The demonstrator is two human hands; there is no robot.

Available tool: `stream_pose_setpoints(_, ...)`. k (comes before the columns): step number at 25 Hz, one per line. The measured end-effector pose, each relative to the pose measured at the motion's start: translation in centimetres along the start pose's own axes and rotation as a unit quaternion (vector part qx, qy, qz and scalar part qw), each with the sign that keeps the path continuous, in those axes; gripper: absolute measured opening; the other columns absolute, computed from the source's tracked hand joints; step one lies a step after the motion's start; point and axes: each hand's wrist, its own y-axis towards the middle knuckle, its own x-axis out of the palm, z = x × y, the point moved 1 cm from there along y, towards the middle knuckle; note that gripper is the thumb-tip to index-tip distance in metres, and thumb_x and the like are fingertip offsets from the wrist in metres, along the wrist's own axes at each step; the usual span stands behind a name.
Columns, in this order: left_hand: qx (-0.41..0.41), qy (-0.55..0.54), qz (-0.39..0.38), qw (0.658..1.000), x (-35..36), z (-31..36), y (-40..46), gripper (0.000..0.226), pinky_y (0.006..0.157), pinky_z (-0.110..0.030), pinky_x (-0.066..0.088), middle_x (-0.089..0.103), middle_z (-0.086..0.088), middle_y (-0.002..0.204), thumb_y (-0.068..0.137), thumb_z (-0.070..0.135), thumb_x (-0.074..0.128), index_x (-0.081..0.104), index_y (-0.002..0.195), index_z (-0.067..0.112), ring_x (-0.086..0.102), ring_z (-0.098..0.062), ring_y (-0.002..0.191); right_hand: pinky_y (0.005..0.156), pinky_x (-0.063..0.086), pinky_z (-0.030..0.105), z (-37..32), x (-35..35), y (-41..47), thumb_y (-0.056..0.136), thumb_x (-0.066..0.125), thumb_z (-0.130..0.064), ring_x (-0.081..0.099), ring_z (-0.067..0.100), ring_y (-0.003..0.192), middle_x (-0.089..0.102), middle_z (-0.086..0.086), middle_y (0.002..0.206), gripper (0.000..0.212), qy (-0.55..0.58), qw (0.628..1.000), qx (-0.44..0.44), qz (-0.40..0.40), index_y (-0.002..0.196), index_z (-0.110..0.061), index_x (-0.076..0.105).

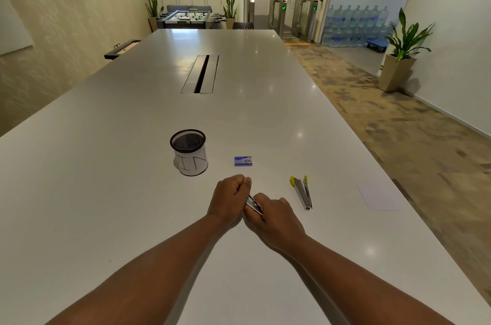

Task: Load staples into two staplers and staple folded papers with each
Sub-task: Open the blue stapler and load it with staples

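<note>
**Both hands on 1 stapler, the other one sitting off to the right**

So both hands are wrapped around the same metal stapler (253, 203), low over the white table (106, 191). Left hand (229, 198) is curled tight into a fist on its far end, right hand (273, 214) is closed over the near end. Only a short silver bit shows between them, so can't tell if it's opened up or not.

The 2nd stapler (303, 191), yellow tipped, lies on the table just right of the hands, its arms splayed apart. Little blue staple box (242, 161) sits just beyond the hands, next to a black mesh cup (189, 152) with "IN" on a paper label. White paper (377, 195) lies flat near the right table edge.
</note>
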Motion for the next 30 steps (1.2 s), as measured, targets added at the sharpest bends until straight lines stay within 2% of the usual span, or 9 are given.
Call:
stream_pose_setpoints(7,-0.003,0.001,-0.001,1.000,-0.1,0.0,0.1,0.048,0.056,-0.051,0.048,0.057,-0.017,0.060,0.095,0.044,0.046,0.048,0.064,0.006,0.049,-0.019,0.054,0.071,0.043,0.040,0.2,0.1,0.0,0.102,0.038,-0.045,0.044,0.029,0.056,0.040,-0.007,0.055,0.035,-0.003,1.000,0.000,0.000,0.079,-0.019,0.042)
stream_pose_setpoints(11,-0.005,-0.007,0.005,1.000,-0.1,0.4,-0.2,0.047,0.054,-0.051,0.045,0.054,-0.017,0.058,0.096,0.039,0.047,0.045,0.063,0.006,0.044,-0.016,0.053,0.066,0.030,0.035,0.2,0.1,-0.1,0.103,0.041,-0.044,0.044,0.030,0.057,0.039,-0.007,0.054,0.035,0.008,1.000,-0.004,0.001,0.078,-0.019,0.041)
stream_pose_setpoints(13,-0.014,-0.024,0.004,1.000,-0.1,0.5,-0.3,0.045,0.055,-0.051,0.045,0.054,-0.019,0.059,0.097,0.035,0.050,0.046,0.064,0.004,0.046,-0.016,0.054,0.064,0.030,0.034,0.3,0.1,-0.1,0.102,0.042,-0.046,0.046,0.032,0.057,0.044,-0.006,0.056,0.036,0.013,1.000,0.000,0.011,0.079,-0.017,0.042)
stream_pose_setpoints(17,-0.059,-0.175,-0.018,0.983,-0.2,0.9,-0.4,0.038,0.061,-0.040,0.047,0.059,-0.010,0.065,0.094,0.036,0.055,0.060,0.073,0.005,0.056,-0.019,0.062,0.058,0.041,0.036,0.4,0.0,0.2,0.095,0.044,-0.058,0.055,0.022,0.060,0.062,-0.003,0.069,0.036,0.058,0.998,0.015,0.027,0.089,-0.023,0.050)
stream_pose_setpoints(19,-0.072,-0.232,-0.023,0.970,-0.6,1.6,-0.6,0.037,0.060,-0.030,0.049,0.062,-0.006,0.069,0.092,0.035,0.051,0.063,0.079,0.003,0.060,-0.016,0.063,0.059,0.045,0.038,0.4,-0.2,0.3,0.093,0.048,-0.059,0.056,0.017,0.065,0.064,-0.004,0.075,0.033,0.073,0.996,0.018,0.043,0.092,-0.026,0.053)
stream_pose_setpoints(21,-0.077,-0.250,-0.013,0.965,-0.9,1.7,-0.6,0.035,0.057,-0.027,0.047,0.061,-0.007,0.067,0.090,0.030,0.045,0.063,0.082,0.001,0.057,-0.015,0.060,0.061,0.046,0.035,0.6,-0.3,0.2,0.091,0.052,-0.055,0.055,0.014,0.071,0.061,-0.006,0.077,0.029,0.100,0.992,0.036,0.073,0.090,-0.026,0.057)
stream_pose_setpoints(24,-0.084,-0.175,0.001,0.981,-0.7,1.5,-0.8,0.029,0.058,-0.029,0.040,0.057,-0.003,0.064,0.087,0.029,0.045,0.063,0.078,0.008,0.050,-0.015,0.061,0.066,0.045,0.023,0.4,-0.7,-0.7,0.090,0.062,-0.043,0.056,0.011,0.079,0.059,-0.012,0.082,0.017,0.145,0.979,0.064,0.124,0.096,-0.027,0.062)
stream_pose_setpoints(27,-0.088,-0.076,0.025,0.993,0.0,1.8,-1.5,0.027,0.062,-0.033,0.047,0.067,0.003,0.070,0.099,0.024,0.049,0.064,0.078,0.016,0.063,-0.018,0.070,0.067,0.043,0.017,0.2,-1.7,-1.5,0.090,0.067,-0.033,0.058,0.009,0.080,0.061,-0.012,0.083,0.009,0.219,0.958,0.096,0.158,0.096,-0.028,0.063)
stream_pose_setpoints(30,-0.072,-0.027,0.026,0.997,1.1,3.0,-1.9,0.023,0.062,-0.026,0.047,0.069,0.000,0.071,0.099,0.019,0.054,0.065,0.080,0.020,0.065,-0.019,0.072,0.068,0.044,0.010,0.8,-4.2,-2.9,0.091,0.068,-0.023,0.063,0.005,0.085,0.067,-0.009,0.092,0.005,0.256,0.939,0.116,0.200,0.095,-0.025,0.066)
